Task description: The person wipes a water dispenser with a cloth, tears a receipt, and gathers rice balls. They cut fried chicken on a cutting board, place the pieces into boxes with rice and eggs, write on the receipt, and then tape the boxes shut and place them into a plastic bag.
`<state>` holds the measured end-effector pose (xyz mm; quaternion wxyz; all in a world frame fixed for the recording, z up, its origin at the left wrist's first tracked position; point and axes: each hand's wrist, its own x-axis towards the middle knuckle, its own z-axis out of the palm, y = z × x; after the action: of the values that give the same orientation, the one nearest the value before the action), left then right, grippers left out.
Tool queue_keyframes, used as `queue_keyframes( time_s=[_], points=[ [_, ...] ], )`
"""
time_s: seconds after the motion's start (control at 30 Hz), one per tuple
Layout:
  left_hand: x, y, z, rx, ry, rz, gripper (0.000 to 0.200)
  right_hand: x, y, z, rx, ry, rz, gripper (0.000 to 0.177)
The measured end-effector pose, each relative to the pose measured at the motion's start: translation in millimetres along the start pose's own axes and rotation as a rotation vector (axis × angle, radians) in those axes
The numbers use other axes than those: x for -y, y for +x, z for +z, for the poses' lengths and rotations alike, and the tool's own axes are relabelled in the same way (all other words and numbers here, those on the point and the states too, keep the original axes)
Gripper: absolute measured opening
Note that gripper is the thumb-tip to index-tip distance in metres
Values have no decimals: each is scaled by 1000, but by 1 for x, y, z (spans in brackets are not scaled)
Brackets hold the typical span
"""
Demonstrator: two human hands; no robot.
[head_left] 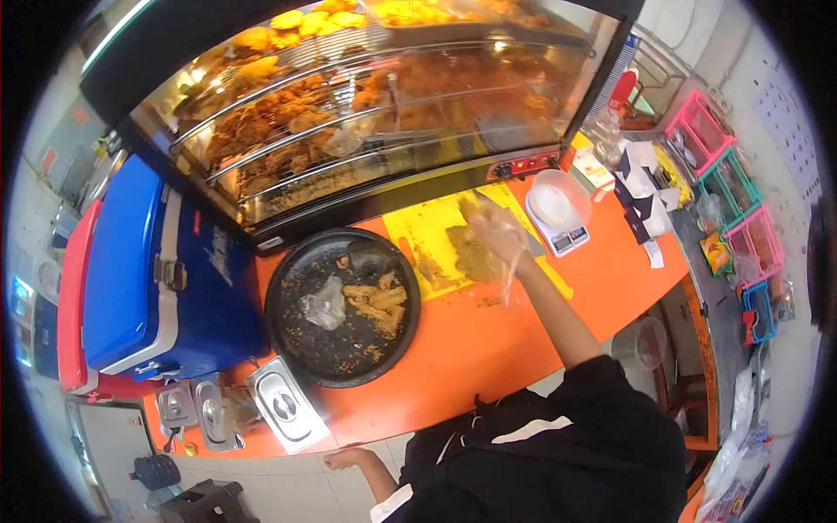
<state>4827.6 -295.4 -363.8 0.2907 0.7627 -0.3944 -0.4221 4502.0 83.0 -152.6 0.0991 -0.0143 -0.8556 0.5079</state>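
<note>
My right hand (497, 234), in a clear plastic glove, reaches over a yellow cutting board (418, 228) and touches a brownish piece of food (469, 253); its fingers are partly hidden. Low beside the table edge, my left hand (347, 458) is bare, with its fingers curled together; anything inside cannot be made out. On the round black pan (288, 301) left of the board lie fried pieces (377, 305), crumbs and a crumpled clear plastic bag (323, 303).
A lit glass display case (384, 187) of fried food stands behind the board. The white scale (567, 240) holds a clear bowl (551, 199). Steel lidded containers (288, 408) and a blue cooler (131, 270) are at left; colored baskets (728, 185) at right.
</note>
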Motion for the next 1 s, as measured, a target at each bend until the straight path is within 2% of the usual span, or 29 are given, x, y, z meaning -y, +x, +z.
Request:
queue_keyframes(
  time_s=[0.1,0.13,0.17,0.23,0.3,0.37,0.4,0.47,0.5,0.57,0.6,0.63,0.67,0.77,0.87,0.93,1.0],
  points=[
    [4,-41,-17,-48,156,2,44,-77,-38,-36,-137,-305,62,27],
    [10,-64,-19,-245,152,162,43,-88,-44,-41,-138,-299,69,27],
    [15,-79,-20,-246,155,172,43,-100,-47,-46,-113,-265,151,27],
    [40,-80,-13,-151,14,513,42,-128,-43,-47,-91,-222,240,28],
    [55,-95,-4,-45,-133,853,40,-146,-27,-24,-50,-381,161,26],
    [22,-181,12,67,-268,1184,39,-147,-7,-7,62,-702,146,29],
    [2,-227,16,126,-333,1348,39,-151,-3,-8,71,-695,156,29],
    [-26,-309,31,461,-410,1607,38,-157,2,-13,-97,-526,193,50],
    [-33,-344,40,614,-367,1696,38,-159,-1,-25,-89,-518,201,50],
    [-29,-396,62,908,-185,1766,37,-157,-22,-63,-293,-567,-249,50],
    [-38,-414,63,788,320,2057,38,-163,-34,-79,-196,-568,-145,48],
    [-36,-434,75,803,365,2054,33,-170,-44,-90,-100,-569,-46,47],
    [-35,-454,88,821,411,2051,28,-177,-51,-92,-92,-566,-45,47],
    [-37,-487,136,883,558,2035,29,-193,-60,-96,14,-564,102,41],
    [-44,-504,176,922,712,2048,26,-176,-46,-104,175,-370,291,44],
    [-51,-510,199,942,794,2080,25,-151,-45,-126,202,-360,199,46],
    [-52,-511,216,1005,985,2024,27,-159,-53,-137,172,-325,219,46]
  ],
)
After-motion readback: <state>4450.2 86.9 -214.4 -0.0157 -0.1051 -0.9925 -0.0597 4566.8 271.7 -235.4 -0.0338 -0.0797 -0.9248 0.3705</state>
